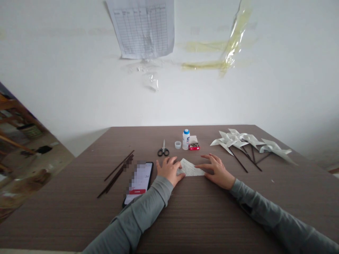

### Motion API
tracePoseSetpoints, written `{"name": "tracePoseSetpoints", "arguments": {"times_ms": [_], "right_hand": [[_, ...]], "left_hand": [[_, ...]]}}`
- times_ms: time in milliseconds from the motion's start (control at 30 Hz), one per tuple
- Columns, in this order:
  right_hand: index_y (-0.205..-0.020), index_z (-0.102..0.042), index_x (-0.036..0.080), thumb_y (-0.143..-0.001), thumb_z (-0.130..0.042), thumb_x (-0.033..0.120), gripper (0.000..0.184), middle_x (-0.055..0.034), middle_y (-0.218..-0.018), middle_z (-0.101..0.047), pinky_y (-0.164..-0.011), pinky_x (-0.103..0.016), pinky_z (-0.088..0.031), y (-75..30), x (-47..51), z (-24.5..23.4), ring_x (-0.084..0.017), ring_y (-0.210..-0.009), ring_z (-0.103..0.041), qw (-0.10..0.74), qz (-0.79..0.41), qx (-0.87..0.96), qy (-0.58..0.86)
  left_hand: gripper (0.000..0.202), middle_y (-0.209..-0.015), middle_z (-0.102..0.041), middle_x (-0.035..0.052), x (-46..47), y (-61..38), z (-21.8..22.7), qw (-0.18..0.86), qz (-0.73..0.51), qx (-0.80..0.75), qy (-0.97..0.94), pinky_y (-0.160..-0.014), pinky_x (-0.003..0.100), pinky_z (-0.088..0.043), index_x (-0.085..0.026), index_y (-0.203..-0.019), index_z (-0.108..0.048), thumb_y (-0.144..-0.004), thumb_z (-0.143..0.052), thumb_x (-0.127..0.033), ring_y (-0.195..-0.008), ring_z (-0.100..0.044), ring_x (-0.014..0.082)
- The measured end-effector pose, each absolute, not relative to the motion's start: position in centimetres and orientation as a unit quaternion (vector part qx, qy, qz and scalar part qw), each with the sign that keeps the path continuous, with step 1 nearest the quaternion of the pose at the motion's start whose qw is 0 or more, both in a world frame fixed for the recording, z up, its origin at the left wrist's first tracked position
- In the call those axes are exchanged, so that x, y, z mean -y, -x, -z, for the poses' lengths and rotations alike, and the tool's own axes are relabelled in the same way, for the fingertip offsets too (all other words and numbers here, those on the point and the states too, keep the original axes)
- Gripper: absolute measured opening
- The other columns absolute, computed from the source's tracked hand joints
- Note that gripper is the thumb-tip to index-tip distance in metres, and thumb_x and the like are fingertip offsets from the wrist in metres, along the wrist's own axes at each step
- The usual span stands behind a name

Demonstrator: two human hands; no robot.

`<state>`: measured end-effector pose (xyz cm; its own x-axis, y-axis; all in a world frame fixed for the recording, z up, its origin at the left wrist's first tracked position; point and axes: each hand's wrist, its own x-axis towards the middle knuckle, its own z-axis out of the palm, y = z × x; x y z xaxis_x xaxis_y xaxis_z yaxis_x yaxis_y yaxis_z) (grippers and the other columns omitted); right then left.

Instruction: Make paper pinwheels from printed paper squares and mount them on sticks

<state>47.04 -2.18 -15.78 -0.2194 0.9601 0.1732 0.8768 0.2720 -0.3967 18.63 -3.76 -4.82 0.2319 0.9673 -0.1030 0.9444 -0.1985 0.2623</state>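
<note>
A folded triangle of lined white paper [191, 168] lies flat on the brown table [201, 215]. My left hand [169, 170] rests on its left end, fingers spread and lying flat. My right hand [217, 170] presses on its right end, fingers stretched out, the index finger pointing left along the paper's edge. Neither hand grips anything. Both arms wear grey sleeves.
A phone [139, 180] lies left of my left hand, beside several dark thin sticks [118, 173]. Behind the paper are scissors [163, 150], a small cap [178, 144], a glue bottle [186, 139] and a red pin box [194, 145]. Finished paper pinwheels [246, 143] lie at the right.
</note>
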Motion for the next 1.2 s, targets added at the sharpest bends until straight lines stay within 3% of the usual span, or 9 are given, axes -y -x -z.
{"name": "tracePoseSetpoints", "arguments": {"times_ms": [100, 200, 367, 633, 800, 1200], "right_hand": [[-0.135, -0.104, 0.044, -0.099, -0.082, 0.023, 0.047, -0.0089, -0.185, -0.076, -0.15, -0.093, -0.042, -45.0, 2.2, 15.1, -0.055, -0.187, -0.051, 0.205, -0.111, 0.786, 0.573], [-0.136, -0.102, 0.038, -0.103, -0.093, 0.035, 0.035, -0.0137, -0.184, -0.076, -0.152, -0.089, -0.042, -43.1, 2.0, 13.8, -0.056, -0.186, -0.051, 0.208, -0.101, 0.787, 0.572], [-0.148, -0.096, 0.039, -0.103, -0.101, 0.052, 0.047, -0.0148, -0.185, -0.072, -0.153, -0.082, -0.043, -41.3, 1.7, 11.4, -0.053, -0.183, -0.056, 0.151, -0.131, 0.784, 0.588], [-0.162, -0.09, 0.046, -0.102, -0.098, 0.041, 0.061, -0.0123, -0.194, -0.066, -0.151, -0.088, -0.041, -41.1, 1.9, 10.7, -0.053, -0.19, -0.048, 0.113, -0.125, 0.76, 0.627], [-0.17, -0.086, 0.048, -0.105, -0.094, 0.05, 0.066, -0.0121, -0.201, -0.059, -0.153, -0.089, -0.038, -44.0, 2.1, 9.3, -0.056, -0.196, -0.04, 0.093, -0.18, 0.752, 0.627], [-0.17, -0.087, 0.049, -0.101, -0.087, 0.038, 0.07, -0.0107, -0.198, -0.064, -0.152, -0.086, -0.044, -47.3, 0.9, 13.4, -0.054, -0.188, -0.051, 0.104, -0.135, 0.738, 0.652]], "left_hand": [[0.021, -0.197, -0.071, 0.0063, 3.9, -18.9, 4.9, 0.126, -0.042, -0.617, -0.775, -0.154, 0.098, -0.036, -0.036, -0.133, -0.097, -0.112, -0.1, -0.033, -0.189, -0.058, 0.0487], [0.022, -0.196, -0.072, 0.0063, 3.7, -19.0, 5.1, 0.121, -0.043, -0.612, -0.781, -0.154, 0.098, -0.036, -0.036, -0.132, -0.098, -0.111, -0.102, -0.035, -0.188, -0.058, 0.0496], [0.026, -0.201, -0.067, 0.0087, 3.5, -19.1, 5.0, 0.137, -0.031, -0.613, -0.777, -0.155, 0.097, -0.033, -0.035, -0.137, -0.097, -0.112, -0.1, -0.044, -0.191, -0.053, 0.05], [0.035, -0.204, -0.064, 0.0071, 2.7, -18.0, 5.4, 0.146, -0.023, -0.622, -0.769, -0.155, 0.099, -0.03, -0.036, -0.136, -0.095, -0.104, -0.106, -0.035, -0.193, -0.049, 0.0534], [0.033, -0.203, -0.064, 0.0051, 2.3, -15.9, 6.7, 0.122, -0.05, -0.623, -0.771, -0.153, 0.101, -0.03, -0.037, -0.132, -0.094, -0.102, -0.103, -0.027, -0.192, -0.048, 0.0548], [0.032, -0.204, -0.063, -0.0008, 2.2, -11.8, 7.1, 0.088, -0.005, -0.654, -0.751, -0.151, 0.1, -0.034, -0.043, -0.126, -0.094, -0.098, -0.106, -0.032, -0.193, -0.047, 0.05]]}}
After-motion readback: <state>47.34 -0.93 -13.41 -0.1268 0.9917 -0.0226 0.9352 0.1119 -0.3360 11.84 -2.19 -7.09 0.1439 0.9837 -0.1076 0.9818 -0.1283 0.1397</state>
